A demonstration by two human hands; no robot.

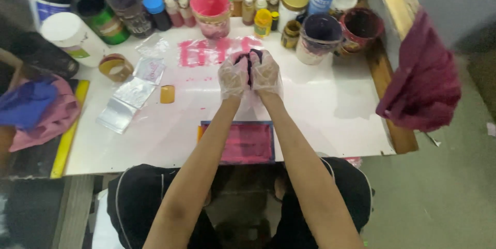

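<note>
Starting at my far left, a soft heap of blue and pink cloth (33,108) slumps beside a flat yellow ruler (67,138) on the edge of the white surface (330,109). Next come a roll of tape (115,67), crinkled clear plastic bags (132,94) and a small amber square (167,94). Round jars and tubs line the back, among them a pink-smeared tub (210,8). Pink streaks (217,50) stain the surface just beyond my hands. My left hand (233,77) and right hand (265,74), both in thin clear gloves, press together, closed around a dark, wet-looking lump (249,60) held above the surface. Near me lies a rectangular blue-framed screen (243,143) coated pink. Further right stand a dark-filled tub (319,36) and a maroon one (360,27), and a maroon rag (421,81) hangs off a wooden rail.
</note>
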